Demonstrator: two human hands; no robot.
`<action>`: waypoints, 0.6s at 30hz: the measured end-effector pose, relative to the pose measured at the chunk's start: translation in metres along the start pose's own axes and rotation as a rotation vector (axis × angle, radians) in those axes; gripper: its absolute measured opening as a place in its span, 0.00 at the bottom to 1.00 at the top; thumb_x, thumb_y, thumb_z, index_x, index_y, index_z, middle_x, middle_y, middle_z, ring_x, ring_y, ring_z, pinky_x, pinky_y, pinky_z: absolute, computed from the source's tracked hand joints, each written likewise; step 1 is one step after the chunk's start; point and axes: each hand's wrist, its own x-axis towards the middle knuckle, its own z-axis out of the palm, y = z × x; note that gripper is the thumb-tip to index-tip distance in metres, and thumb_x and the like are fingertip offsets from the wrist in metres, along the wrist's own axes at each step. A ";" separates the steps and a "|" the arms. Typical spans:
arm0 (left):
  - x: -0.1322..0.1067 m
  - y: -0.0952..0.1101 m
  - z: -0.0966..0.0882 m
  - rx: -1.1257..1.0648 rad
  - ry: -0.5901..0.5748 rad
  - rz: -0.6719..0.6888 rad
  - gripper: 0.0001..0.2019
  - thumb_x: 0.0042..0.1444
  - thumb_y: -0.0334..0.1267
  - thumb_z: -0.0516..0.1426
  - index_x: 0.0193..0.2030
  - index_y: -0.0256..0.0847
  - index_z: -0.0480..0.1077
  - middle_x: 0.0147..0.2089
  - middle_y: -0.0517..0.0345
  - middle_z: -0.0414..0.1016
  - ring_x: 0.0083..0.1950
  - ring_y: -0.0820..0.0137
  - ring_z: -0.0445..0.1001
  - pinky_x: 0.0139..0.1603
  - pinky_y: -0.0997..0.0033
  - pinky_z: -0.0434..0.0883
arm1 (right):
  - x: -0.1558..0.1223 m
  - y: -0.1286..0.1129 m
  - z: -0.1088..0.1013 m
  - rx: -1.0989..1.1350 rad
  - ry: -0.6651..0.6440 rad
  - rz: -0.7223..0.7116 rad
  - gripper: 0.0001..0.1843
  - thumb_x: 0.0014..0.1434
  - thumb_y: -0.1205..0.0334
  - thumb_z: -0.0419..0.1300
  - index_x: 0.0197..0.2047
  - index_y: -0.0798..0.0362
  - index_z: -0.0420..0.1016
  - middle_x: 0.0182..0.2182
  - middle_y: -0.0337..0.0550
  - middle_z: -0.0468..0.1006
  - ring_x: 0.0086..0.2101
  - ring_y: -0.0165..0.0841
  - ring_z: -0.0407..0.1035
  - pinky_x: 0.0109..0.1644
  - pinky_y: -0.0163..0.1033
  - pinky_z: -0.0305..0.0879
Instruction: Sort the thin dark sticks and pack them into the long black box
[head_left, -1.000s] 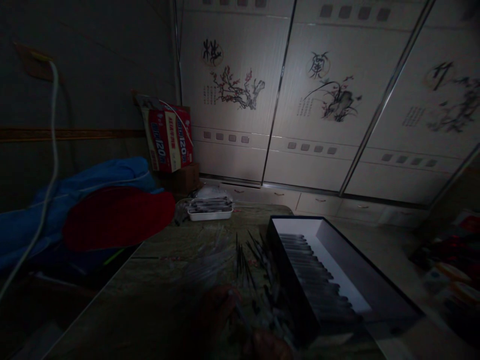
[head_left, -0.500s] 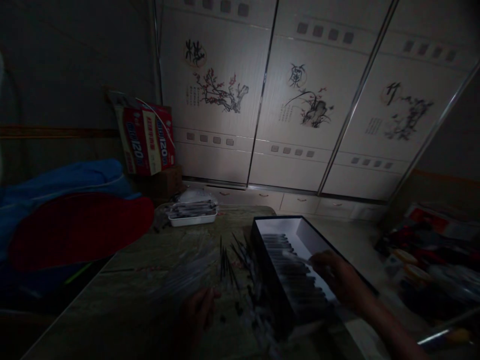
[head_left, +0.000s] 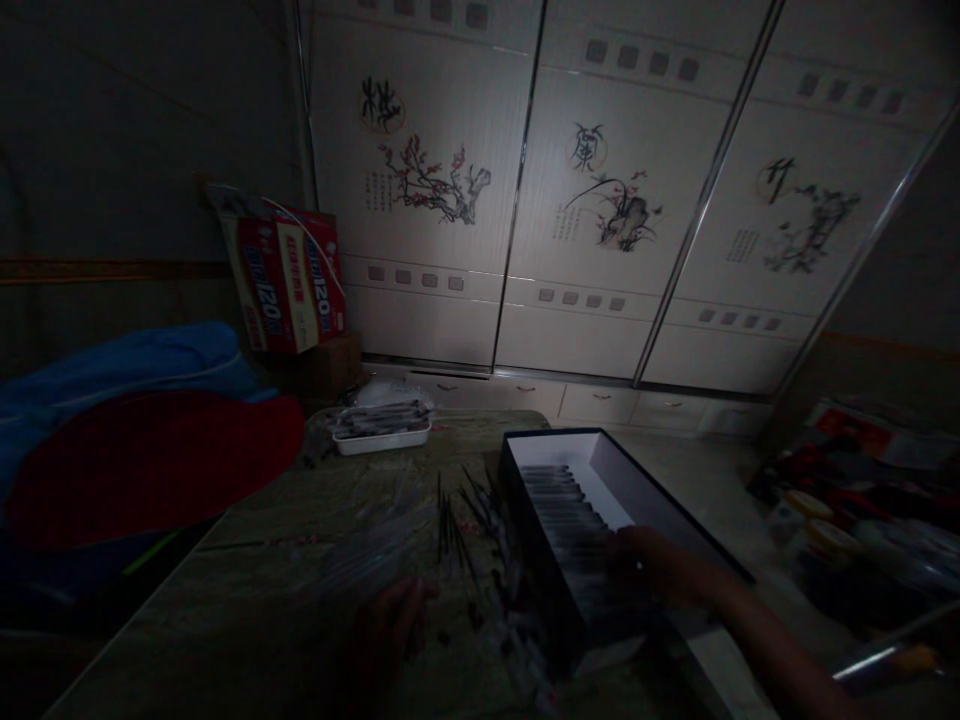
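The room is very dim. My right hand reaches into a long black box with a white inside, which holds a row of several dark slender items. Its fingers rest down among those items; whether they grip one is too dark to tell. My left hand lies on the table near the front edge, fingers loosely curled beside a scatter of thin dark sticks and clear plastic sleeves. What it holds, if anything, is hidden in shadow.
A small white tray of more dark pieces sits at the table's far side. A red cloth over blue fabric lies left, with a red carton behind. Painted wardrobe doors fill the back; clutter lies right.
My right hand came into view, reached into the black box, then drew back toward its near end. The view swung slightly right. My left hand stayed near the front edge.
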 end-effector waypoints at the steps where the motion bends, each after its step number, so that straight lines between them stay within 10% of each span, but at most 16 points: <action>1: 0.000 0.001 0.000 -0.001 -0.004 0.001 0.17 0.46 0.53 0.53 0.25 0.44 0.75 0.15 0.63 0.66 0.20 0.68 0.67 0.24 0.70 0.64 | -0.001 0.000 0.000 -0.003 -0.017 -0.012 0.08 0.40 0.70 0.58 0.25 0.53 0.77 0.26 0.38 0.79 0.29 0.32 0.71 0.33 0.30 0.64; 10: 0.003 -0.007 0.003 0.026 0.000 0.021 0.22 0.46 0.58 0.51 0.25 0.42 0.75 0.12 0.65 0.62 0.17 0.69 0.65 0.22 0.71 0.63 | -0.002 0.002 -0.003 -0.015 0.109 -0.073 0.13 0.50 0.67 0.53 0.36 0.55 0.77 0.37 0.51 0.79 0.39 0.38 0.73 0.45 0.39 0.65; 18: -0.009 0.005 -0.006 -0.038 0.275 0.034 0.25 0.46 0.63 0.50 0.25 0.42 0.73 0.17 0.62 0.67 0.21 0.67 0.68 0.24 0.69 0.68 | -0.019 -0.090 0.030 0.201 0.316 -0.184 0.15 0.62 0.55 0.49 0.38 0.52 0.74 0.37 0.47 0.78 0.40 0.36 0.71 0.46 0.39 0.65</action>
